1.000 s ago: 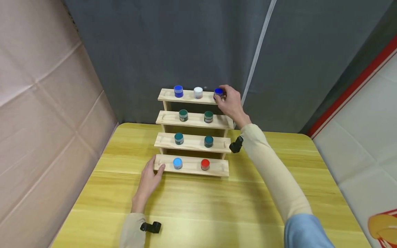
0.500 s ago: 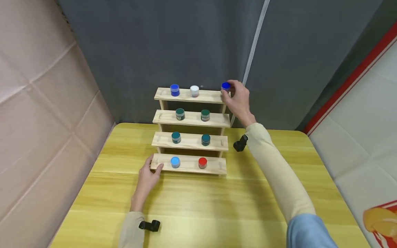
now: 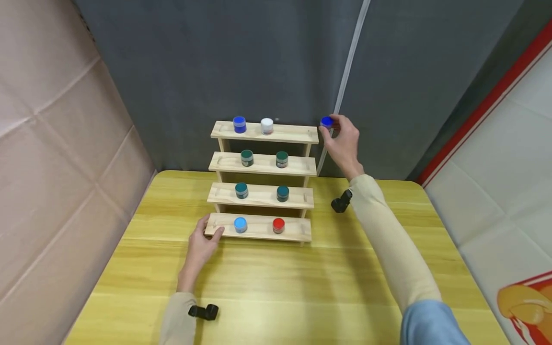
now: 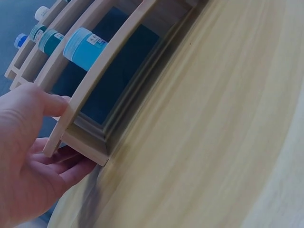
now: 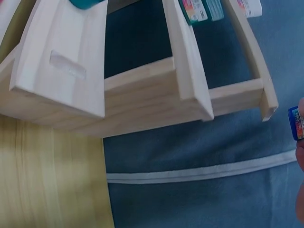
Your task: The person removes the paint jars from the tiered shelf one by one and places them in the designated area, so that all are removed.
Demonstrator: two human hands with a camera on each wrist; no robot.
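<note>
from my end i see the person's right hand (image 3: 345,143) pinching a blue jar (image 3: 327,121) between thumb and fingers, lid up. the jar hangs just beyond the right end of the rack's (image 3: 262,193) top shelf, apart from the wood; in my head view the dark curtain (image 3: 258,57) is behind it. my right wrist view catches only its edge and a bit of the fingers.

the left hand (image 3: 201,244) is well apart from that jar, down at the bottom shelf. it grips the left corner, thumb on the board and fingers curled beneath, beside the light blue jar (image 3: 240,225). the red jar (image 3: 278,225) shares that shelf. above, four green jars (image 3: 247,158) stand two to a shelf, and the top one bears a second blue jar (image 3: 239,125) and a white jar (image 3: 267,126). the rack stands on the table (image 3: 267,287).

a second ago i had the pinched jar at the top shelf's right part; half a second later it was at the very end, and now it is past it. the left hand has kept its corner, and the other jars keep their places.
</note>
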